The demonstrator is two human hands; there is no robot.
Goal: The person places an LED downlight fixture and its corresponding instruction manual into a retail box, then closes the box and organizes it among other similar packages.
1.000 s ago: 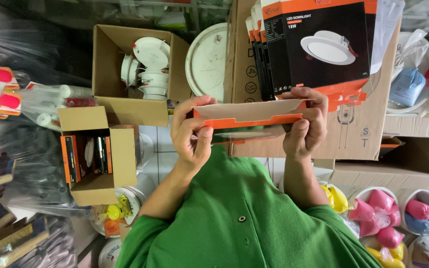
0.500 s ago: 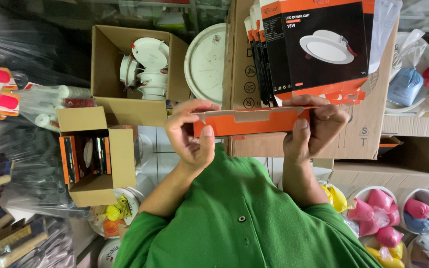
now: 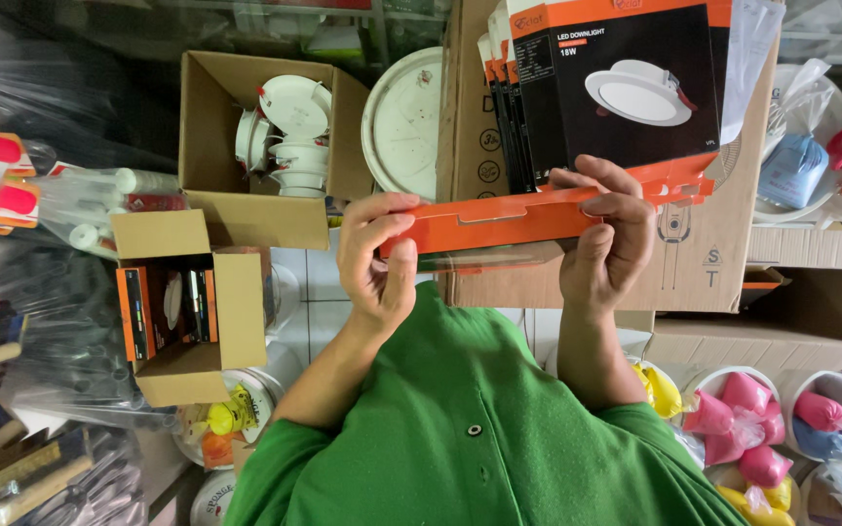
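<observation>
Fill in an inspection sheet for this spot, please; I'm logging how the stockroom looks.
Surface: white tiled floor, visible only between the boxes.
Job's things: orange flat carton, held level, its narrow edge toward the camera.
Clutter: open box of white round lamps; small open box holding orange-and-black packs; black-and-orange packs standing in a large carton; tubs of pink and yellow bagged items.
Grippers: left hand grips the carton's left end, right hand its right end.
Cables: nothing seen.
Surroundings: plastic-wrapped goods on the left; a round white cover leaning behind.
</observation>
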